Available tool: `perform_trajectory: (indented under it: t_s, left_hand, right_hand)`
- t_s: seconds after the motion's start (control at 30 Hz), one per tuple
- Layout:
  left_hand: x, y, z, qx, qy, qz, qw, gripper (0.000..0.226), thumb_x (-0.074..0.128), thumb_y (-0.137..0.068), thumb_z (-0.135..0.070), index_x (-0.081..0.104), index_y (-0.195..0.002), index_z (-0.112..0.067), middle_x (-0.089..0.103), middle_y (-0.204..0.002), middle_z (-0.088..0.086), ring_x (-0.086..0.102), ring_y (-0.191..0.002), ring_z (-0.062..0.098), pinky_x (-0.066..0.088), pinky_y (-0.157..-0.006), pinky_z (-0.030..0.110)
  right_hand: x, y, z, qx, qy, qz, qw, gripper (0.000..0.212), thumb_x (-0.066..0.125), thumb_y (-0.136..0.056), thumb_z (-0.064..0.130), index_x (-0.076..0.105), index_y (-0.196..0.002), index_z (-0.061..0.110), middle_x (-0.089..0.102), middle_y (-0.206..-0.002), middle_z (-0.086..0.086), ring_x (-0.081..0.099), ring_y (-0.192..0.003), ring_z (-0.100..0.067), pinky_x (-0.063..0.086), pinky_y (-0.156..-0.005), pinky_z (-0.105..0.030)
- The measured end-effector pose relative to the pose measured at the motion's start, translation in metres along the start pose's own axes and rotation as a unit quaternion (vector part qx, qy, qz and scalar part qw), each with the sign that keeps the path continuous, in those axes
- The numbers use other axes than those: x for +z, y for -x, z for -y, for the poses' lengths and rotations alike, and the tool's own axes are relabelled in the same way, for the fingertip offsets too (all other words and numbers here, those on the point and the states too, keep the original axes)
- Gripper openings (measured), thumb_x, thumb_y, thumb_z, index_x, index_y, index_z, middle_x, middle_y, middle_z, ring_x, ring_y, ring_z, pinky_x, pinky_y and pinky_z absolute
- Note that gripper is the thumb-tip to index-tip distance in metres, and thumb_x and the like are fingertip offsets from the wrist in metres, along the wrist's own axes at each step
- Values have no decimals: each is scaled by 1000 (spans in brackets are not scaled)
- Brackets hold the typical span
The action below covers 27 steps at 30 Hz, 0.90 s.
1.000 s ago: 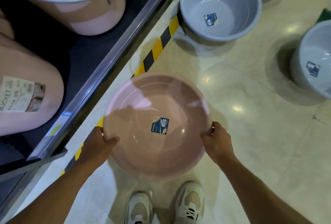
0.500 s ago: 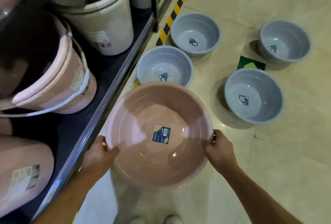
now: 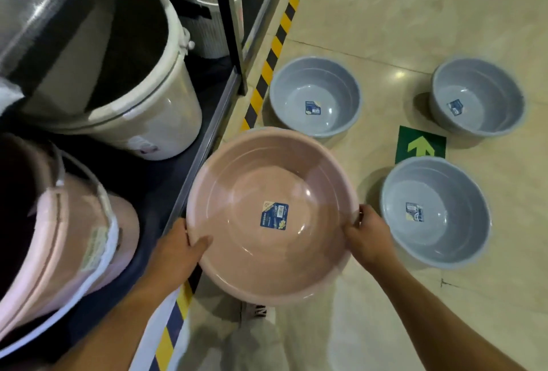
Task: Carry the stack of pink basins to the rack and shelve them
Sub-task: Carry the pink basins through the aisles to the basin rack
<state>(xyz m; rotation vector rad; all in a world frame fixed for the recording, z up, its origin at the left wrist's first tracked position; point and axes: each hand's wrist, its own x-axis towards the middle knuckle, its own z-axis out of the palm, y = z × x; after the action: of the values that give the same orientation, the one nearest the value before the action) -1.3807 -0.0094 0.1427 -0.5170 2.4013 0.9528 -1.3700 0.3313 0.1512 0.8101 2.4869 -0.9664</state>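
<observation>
I hold the stack of pink basins [image 3: 237, 192] level above the floor, open side up, with a blue label in the bottom. My left hand [image 3: 178, 249] grips its left rim, thumb inside. My right hand [image 3: 367, 237] grips the right rim. The stack hangs just right of the rack's dark lower shelf [image 3: 166, 180], over the yellow-and-black floor stripe [image 3: 277, 41].
On the shelf lie a pink bucket [image 3: 59, 246] and a white bucket [image 3: 142, 85] on their sides, with ribbed white bins [image 3: 204, 8] behind. Three grey basins [image 3: 315, 97] [image 3: 477, 97] [image 3: 436, 213] stand on the tiled floor, around a green arrow sticker [image 3: 420, 145]. A rack upright [image 3: 231, 14] rises ahead.
The view has swung up and forward along the rack: more grey basins and buckets came into sight, my shoes dropped out of view. Both hands keep the same grip.
</observation>
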Motion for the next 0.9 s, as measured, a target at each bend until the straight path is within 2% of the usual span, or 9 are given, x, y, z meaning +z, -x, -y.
perform_trajectory:
  t_s: [0.13,0.23,0.3,0.43,0.53,0.6,0.73,0.83,0.9]
  left_hand:
    - [-5,-53,-14,-19,-13,29,999,36,73,-93,-31,50,-115,-14,63,-107,5,62,-98,27,53,-85,40]
    - [1,-86,-19,-36,-13,28,999,34,72,-93,-31,49,-112,-15,63,-106,8,62,-95,27,52,-75,36]
    - [10,-106,-18,-44,-10,17,999,31,71,-94,-31,50,-109,-15,64,-106,10,63,-97,31,53,-75,37]
    - [33,-145,-8,-60,-13,-2,998,31,68,-95,-31,51,-112,-12,62,-105,12,61,-99,36,52,-84,45]
    - [48,-165,2,-46,8,-8,999,31,69,-96,-25,54,-115,-5,64,-103,13,60,-93,35,45,-71,36]
    - [57,-174,9,-58,9,-9,998,27,67,-95,-25,55,-112,-9,65,-96,6,61,-89,31,42,-64,33]
    - [73,-193,22,-85,-11,-6,996,29,65,-94,-30,52,-115,-14,63,-101,5,59,-92,31,46,-71,37]
    - [81,-203,27,-88,-49,-2,995,36,65,-93,-35,50,-118,-14,61,-103,7,56,-89,30,45,-74,39]
    - [85,-207,28,-92,-57,-4,994,42,68,-92,-33,52,-123,-9,59,-103,6,54,-88,28,44,-75,38]
  right_hand:
    - [12,-52,21,1,28,8,1000,37,60,-87,10,58,-123,0,61,-94,-8,52,-70,-21,39,-59,-32]
    - [23,-82,30,12,36,10,999,40,59,-89,12,57,-127,0,68,-107,-18,62,-88,-35,54,-76,-44]
    - [32,-102,32,15,32,10,999,39,57,-88,11,58,-125,-1,69,-111,-20,63,-96,-40,55,-83,-49]
    - [56,-141,28,10,51,15,999,34,52,-90,13,59,-120,-1,63,-101,-13,54,-87,-34,46,-76,-41]
    - [72,-162,23,22,75,35,996,29,50,-91,13,58,-116,-1,58,-98,-11,50,-85,-34,41,-73,-39]
    - [84,-173,19,27,80,46,995,26,49,-92,12,56,-114,0,58,-99,-11,50,-85,-33,39,-72,-37]
    - [104,-188,10,31,98,57,993,27,48,-94,13,56,-114,-3,59,-110,-19,49,-86,-34,40,-73,-37]
    - [113,-195,4,39,110,64,991,29,46,-97,14,54,-119,-4,50,-126,-24,50,-100,-40,48,-85,-45]
    - [119,-198,1,45,112,66,990,29,45,-99,16,52,-121,-2,47,-129,-24,50,-99,-39,48,-90,-48]
